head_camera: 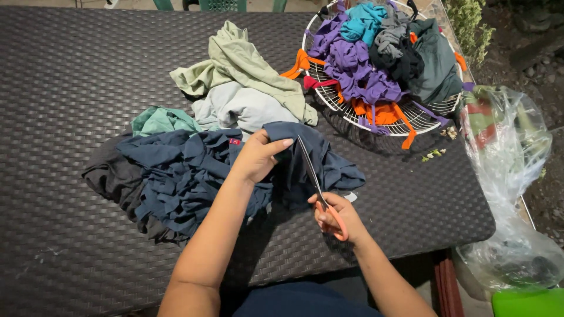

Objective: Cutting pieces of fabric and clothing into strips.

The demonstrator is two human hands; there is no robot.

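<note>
My left hand (258, 155) pinches the upper edge of a dark blue cloth (188, 176) that lies crumpled on the dark woven table (70, 76). In my right hand (341, 217) are scissors (320, 194) with orange handles. Their blades point up and away, running along the blue cloth just right of my left thumb. More of the blue fabric bunches to the left, over a dark grey piece (108, 179).
Pale green (247, 64), light grey (241, 108) and teal (161, 120) garments lie piled behind the blue cloth. A white wire rack (411, 117) at the back right holds purple, orange, teal and dark cloth strips. A clear plastic bag (508, 176) hangs off the table's right edge.
</note>
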